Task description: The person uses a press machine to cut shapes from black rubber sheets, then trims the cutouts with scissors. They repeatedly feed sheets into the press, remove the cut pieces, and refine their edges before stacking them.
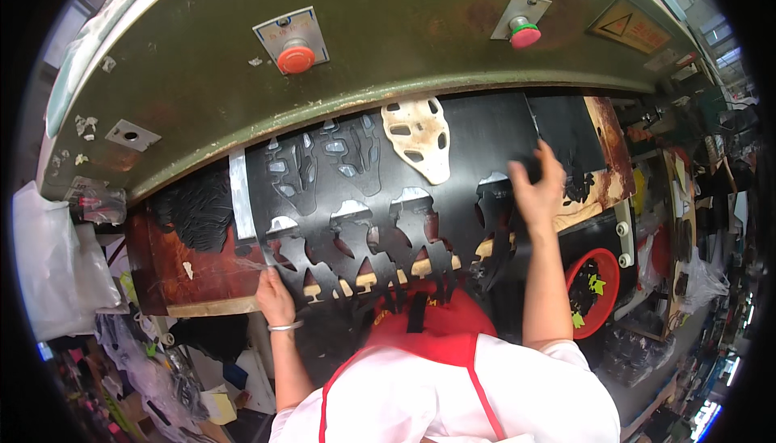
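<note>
A black sheet [477, 140] of thin material lies across the work table, with rows of cut-outs along its near edge. My left hand [276, 298], a bracelet at its wrist, is closed on the sheet's near left corner. Over the sheet's right side my right hand [540, 192] is open, thumb and fingers apart; whether it touches the sheet I cannot tell. A cream cutting die [422, 142] with several oval openings rests on the sheet, between my hands and near the machine. Left of it, two outlined shapes [350, 156] show in the sheet.
The green machine beam [404, 31] spans the far side, bearing a red button [296, 58] and a pink button [524, 34]. Black cut pieces [198, 208] are heaped at the left. A red basin [612, 289] with scraps stands at the right.
</note>
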{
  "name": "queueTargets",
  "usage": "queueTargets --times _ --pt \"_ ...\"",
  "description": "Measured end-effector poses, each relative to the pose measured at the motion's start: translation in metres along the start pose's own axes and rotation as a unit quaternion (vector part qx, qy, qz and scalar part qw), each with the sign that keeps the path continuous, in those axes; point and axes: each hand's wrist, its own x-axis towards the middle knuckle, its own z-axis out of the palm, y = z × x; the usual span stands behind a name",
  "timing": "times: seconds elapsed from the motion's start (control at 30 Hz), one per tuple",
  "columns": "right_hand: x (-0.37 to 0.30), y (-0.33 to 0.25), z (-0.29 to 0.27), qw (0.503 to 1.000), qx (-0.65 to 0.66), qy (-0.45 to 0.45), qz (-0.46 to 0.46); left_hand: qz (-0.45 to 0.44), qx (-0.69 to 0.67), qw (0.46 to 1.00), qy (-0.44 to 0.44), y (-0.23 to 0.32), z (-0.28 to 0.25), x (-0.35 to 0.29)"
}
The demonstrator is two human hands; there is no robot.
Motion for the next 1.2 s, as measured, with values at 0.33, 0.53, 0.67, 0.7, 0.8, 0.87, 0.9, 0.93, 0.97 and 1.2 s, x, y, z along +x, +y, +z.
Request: queueTargets --times 0.33,0.53,0.67,0.7,0.8,0.87,0.9,0.93,0.97,1.2 --pt "-0.052 -0.094 0.029 0.952 0.101 -0.255 -0.136 0.046 -0.146 0.982 0.110 0.081 -0.016 -0.016" --pt "-0.042 -0.062 -0.024 0.830 0.399 -0.377 0.101 0.190 -0.172 0.964 -0.074 0.180 0.059 -0.032" --pt "-0.035 -0.043 -0.040 0.697 0.537 -0.413 0.235 0.132 -0.122 0.977 -0.111 0.228 0.095 -0.024" --pt "-0.036 -0.040 -0.041 0.677 0.566 -0.411 0.229 0.138 -0.086 0.981 -0.103 0.236 0.104 -0.021" --pt "-0.037 -0.029 -0.044 0.604 0.621 -0.397 0.303 0.157 0.022 0.985 -0.060 0.245 0.130 -0.012" --pt "-0.038 -0.019 -0.050 0.591 0.643 -0.370 0.316 0.193 0.088 0.977 -0.024 0.240 0.141 -0.010" --pt "-0.043 -0.013 -0.058 0.646 0.622 -0.342 0.280 0.212 0.092 0.973 -0.010 0.235 0.143 -0.007" --pt "-0.050 -0.005 -0.068 0.689 0.608 -0.318 0.234 0.218 0.103 0.970 -0.018 0.231 0.145 -0.005" --pt "-0.053 0.005 -0.080 0.750 0.566 -0.279 0.198 0.223 0.111 0.968 -0.032 0.227 0.145 -0.002" --pt "-0.102 0.105 -0.184 0.405 0.857 -0.031 0.317 0.235 0.068 0.965 -0.099 0.224 0.140 0.014"
